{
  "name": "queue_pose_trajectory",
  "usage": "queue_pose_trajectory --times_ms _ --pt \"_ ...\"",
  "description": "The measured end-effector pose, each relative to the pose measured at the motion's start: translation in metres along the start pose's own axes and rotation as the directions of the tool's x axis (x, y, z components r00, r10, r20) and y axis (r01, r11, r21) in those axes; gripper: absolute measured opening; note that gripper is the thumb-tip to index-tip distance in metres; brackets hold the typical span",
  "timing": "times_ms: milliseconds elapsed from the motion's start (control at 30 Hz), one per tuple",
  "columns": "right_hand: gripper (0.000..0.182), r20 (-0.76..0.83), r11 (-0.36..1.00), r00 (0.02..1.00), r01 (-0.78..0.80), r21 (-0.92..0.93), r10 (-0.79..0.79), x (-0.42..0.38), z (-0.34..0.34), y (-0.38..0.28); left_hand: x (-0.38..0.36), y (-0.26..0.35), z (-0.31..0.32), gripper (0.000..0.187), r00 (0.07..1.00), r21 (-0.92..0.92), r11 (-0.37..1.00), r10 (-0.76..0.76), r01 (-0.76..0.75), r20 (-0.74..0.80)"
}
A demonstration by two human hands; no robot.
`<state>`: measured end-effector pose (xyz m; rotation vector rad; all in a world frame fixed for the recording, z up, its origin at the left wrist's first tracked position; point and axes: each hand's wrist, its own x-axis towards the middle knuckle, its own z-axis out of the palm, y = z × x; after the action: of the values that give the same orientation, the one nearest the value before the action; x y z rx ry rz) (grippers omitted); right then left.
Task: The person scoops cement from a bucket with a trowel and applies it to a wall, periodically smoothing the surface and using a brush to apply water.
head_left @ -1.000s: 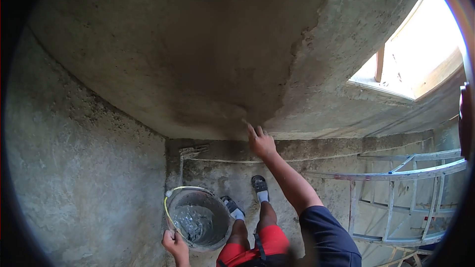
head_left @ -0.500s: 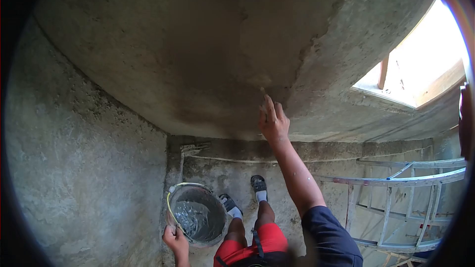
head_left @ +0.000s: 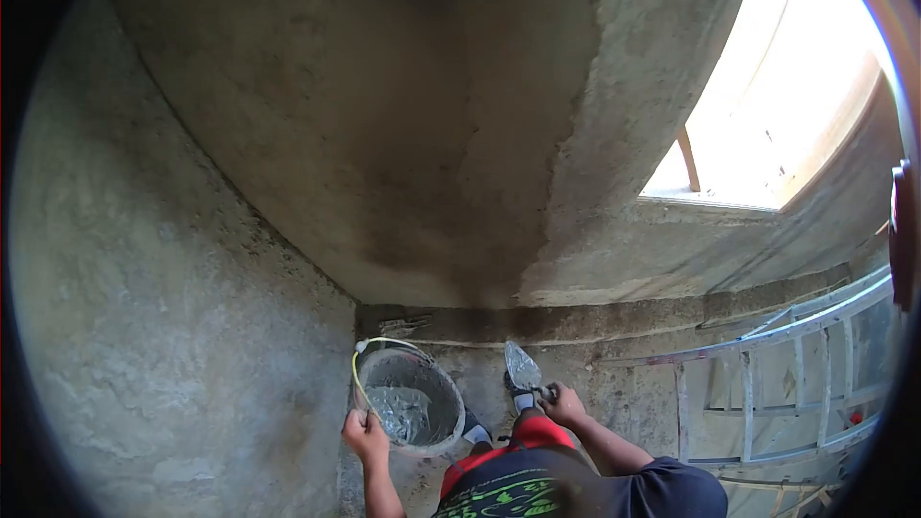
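My left hand (head_left: pixel 366 435) is closed around the yellowish handle (head_left: pixel 356 374) of a round bucket (head_left: pixel 446 405), at the bucket's left side. Wet grey mortar (head_left: pixel 398 411) lies inside the bucket. To the right of it, my right hand (head_left: pixel 564 406) grips a trowel (head_left: pixel 521 364) by its handle. The pointed metal blade has grey smears and is held low over my foot, apart from the bucket and the wall.
A plastered wall (head_left: pixel 508 134) with a darker damp-looking area rises ahead, and another wall (head_left: pixel 173 326) stands on the left. An aluminium ladder (head_left: pixel 748 403) lies at the right. Above it is a bright window opening (head_left: pixel 758 105).
My right hand has come down from the wall to waist level, and the trowel shows plainly now. My left hand keeps hold of the bucket handle. The view has shifted.
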<state>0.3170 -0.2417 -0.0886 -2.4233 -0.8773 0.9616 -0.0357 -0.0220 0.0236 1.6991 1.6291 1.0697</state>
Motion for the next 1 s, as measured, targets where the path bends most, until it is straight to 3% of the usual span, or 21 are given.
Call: queue_pose_trajectory --times_ms 133,200,233,400,500,533,633,733,800,900,1000 --pt "0.050 0.052 0.993 0.997 0.044 0.109 -0.049 -0.016 -0.029 -0.029 0.011 0.011 -0.001 0.030 1.000 0.010 1.000 0.027 -0.027 0.016" --pt "0.047 0.076 0.985 0.983 0.161 0.056 -0.165 -0.013 -0.044 -0.044 0.016 0.020 0.000 0.031 0.999 0.004 0.999 0.046 -0.046 -0.014" --pt "0.047 0.052 0.971 0.977 0.199 0.133 -0.207 -0.017 -0.055 -0.059 0.020 0.023 0.001 0.030 0.998 0.033 0.997 0.069 -0.069 -0.011" --pt "0.050 0.110 0.955 0.953 0.268 0.129 -0.282 0.037 -0.062 -0.052 0.022 0.047 0.012 0.027 0.991 0.083 0.992 0.104 -0.097 -0.079" --pt "0.051 0.120 0.907 0.901 0.404 0.118 -0.417 0.076 -0.075 -0.046 0.020 0.061 0.018 0.026 0.988 0.072 0.995 0.076 -0.067 -0.135" --pt "0.054 0.148 0.918 0.912 0.357 0.171 -0.382 0.084 -0.083 -0.046 0.016 0.067 0.021 0.025 0.987 0.062 0.997 0.062 -0.053 -0.150" --pt "0.051 0.180 0.875 0.859 0.452 0.172 -0.479 0.108 -0.114 -0.044 0.007 0.094 0.032 0.029 0.976 0.052 0.998 0.032 -0.021 -0.217" --pt "0.050 0.344 0.884 0.817 0.457 0.102 -0.462 0.123 -0.148 -0.048 0.003 0.090 0.047 0.031 0.970 -0.006 1.000 -0.026 0.026 -0.243" --pt "0.047 0.394 0.909 0.819 0.381 0.169 -0.417 0.131 -0.160 -0.045 0.002 0.099 0.054 0.026 0.961 0.111 0.993 0.000 0.032 -0.276" --pt "0.039 0.467 0.886 0.754 0.419 0.199 -0.461 0.152 -0.165 -0.041 -0.009 0.153 0.061 0.017 0.965 0.066 0.997 -0.021 0.039 -0.262" --pt "0.031 0.514 0.881 0.716 0.407 0.241 -0.472 0.149 -0.173 -0.064 -0.016 0.157 0.063 0.024 0.959 0.068 0.998 0.005 0.015 -0.283"
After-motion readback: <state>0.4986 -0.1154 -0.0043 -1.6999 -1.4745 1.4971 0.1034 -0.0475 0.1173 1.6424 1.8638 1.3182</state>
